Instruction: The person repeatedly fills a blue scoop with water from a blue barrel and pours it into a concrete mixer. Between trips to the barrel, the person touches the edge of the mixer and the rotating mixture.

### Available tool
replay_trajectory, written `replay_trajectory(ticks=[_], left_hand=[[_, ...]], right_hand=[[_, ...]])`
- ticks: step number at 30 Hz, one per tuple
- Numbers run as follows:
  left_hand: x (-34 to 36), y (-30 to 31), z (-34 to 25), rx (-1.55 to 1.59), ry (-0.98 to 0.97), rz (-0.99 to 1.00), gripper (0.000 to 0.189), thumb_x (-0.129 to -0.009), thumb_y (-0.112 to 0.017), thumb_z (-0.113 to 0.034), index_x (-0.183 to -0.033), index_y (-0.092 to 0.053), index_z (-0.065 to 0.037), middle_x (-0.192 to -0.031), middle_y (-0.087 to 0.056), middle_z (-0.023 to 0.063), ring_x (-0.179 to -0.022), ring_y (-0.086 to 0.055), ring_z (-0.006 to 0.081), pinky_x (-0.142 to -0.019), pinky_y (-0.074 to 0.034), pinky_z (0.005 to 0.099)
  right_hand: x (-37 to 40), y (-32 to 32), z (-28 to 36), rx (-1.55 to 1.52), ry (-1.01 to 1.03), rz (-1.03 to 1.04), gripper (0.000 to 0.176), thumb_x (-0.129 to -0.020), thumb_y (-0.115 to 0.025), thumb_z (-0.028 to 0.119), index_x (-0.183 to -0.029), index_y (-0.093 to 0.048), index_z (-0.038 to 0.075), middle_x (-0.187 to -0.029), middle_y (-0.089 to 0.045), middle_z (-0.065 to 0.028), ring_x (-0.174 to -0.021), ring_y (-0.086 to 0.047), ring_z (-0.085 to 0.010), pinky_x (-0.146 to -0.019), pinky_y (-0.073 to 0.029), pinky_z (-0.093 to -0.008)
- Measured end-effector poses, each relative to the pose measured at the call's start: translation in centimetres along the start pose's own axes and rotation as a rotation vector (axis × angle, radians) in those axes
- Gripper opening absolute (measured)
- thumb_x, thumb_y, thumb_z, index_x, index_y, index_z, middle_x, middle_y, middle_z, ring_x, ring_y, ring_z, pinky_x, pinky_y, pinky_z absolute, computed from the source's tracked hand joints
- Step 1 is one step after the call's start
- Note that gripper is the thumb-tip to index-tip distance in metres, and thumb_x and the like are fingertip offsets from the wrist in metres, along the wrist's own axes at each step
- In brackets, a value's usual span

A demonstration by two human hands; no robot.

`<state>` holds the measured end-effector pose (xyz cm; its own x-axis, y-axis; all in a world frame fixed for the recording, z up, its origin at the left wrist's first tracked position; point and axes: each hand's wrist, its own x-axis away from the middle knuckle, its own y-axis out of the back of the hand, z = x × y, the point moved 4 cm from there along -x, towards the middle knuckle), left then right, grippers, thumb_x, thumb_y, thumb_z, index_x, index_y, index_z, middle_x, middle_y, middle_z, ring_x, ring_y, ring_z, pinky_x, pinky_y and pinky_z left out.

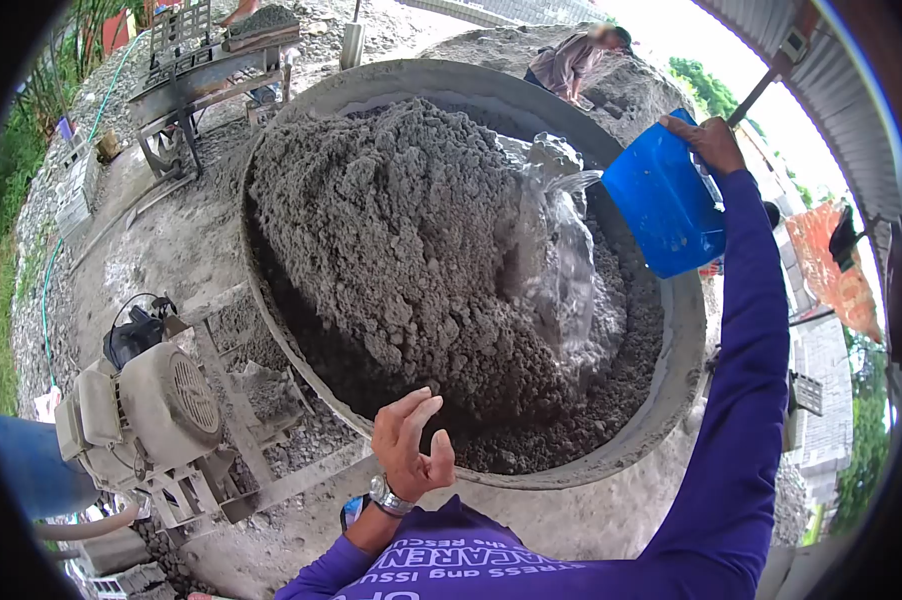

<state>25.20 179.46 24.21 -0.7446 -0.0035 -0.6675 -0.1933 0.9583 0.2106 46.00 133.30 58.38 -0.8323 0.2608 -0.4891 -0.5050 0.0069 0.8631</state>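
My right hand (711, 145) grips a blue plastic jug (661, 205) at its top edge, over the right side of a large round mixing drum (683, 385). The jug is tilted, and clear water (563, 270) pours from it onto a heap of grey cement mix (401, 230). Near the drum's front rim is my left hand (411, 445), raised with its fingers apart and slightly bent. Nothing is in it, and a metal watch (391, 496) sits on that wrist.
A dusty electric motor (171, 400) stands on a metal frame left of the drum. Behind it is a metal stand (206, 85). A person (576, 65) bends over beyond the drum, beside a grey pile. A blue barrel (31, 465) is at the left edge.
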Motion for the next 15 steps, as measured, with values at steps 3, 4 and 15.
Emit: replay_trajectory(ticks=[3, 4, 15], left_hand=[[0.4, 0.3, 0.0, 0.001, -0.015, -0.036, 0.039, -0.078, -0.061, -0.015, -0.114, -0.067, -0.003, -0.115, -0.065, 0.017, -0.093, -0.062, 0.0323, -0.079, -0.049, 0.0416], [0.4, 0.3, -0.1, 0.005, -0.008, -0.039, 0.037, -0.083, -0.058, -0.02, -0.114, -0.066, -0.002, -0.117, -0.063, 0.0183, -0.099, -0.06, 0.0325, -0.083, -0.047, 0.0428], [1.4, 0.8, -0.1, -0.085, -0.022, -0.118, 0.047, -0.092, -0.047, -0.036, -0.121, -0.064, -0.003, -0.126, -0.059, 0.0184, -0.12, -0.05, 0.0378, -0.105, -0.035, 0.0517]], right_hand=[[-0.6, -0.3, 2.0, -0.004, 0.049, -0.005, 0.077, -0.066, -0.077, 0.074, -0.052, -0.059, 0.001, -0.051, -0.055, -0.0054, -0.047, -0.055, -0.0136, -0.049, -0.045, -0.0347], [-0.8, -0.4, 2.8, 0.021, 0.069, -0.022, 0.076, -0.066, -0.077, 0.074, -0.051, -0.057, 0.002, -0.051, -0.054, -0.005, -0.047, -0.055, -0.0131, -0.049, -0.045, -0.0342], [-0.2, -2.0, 8.7, 0.034, 0.17, 0.003, 0.079, -0.06, -0.077, 0.076, -0.061, -0.06, -0.001, -0.061, -0.062, -0.0156, -0.055, -0.064, -0.0232, -0.061, -0.054, -0.0407]])
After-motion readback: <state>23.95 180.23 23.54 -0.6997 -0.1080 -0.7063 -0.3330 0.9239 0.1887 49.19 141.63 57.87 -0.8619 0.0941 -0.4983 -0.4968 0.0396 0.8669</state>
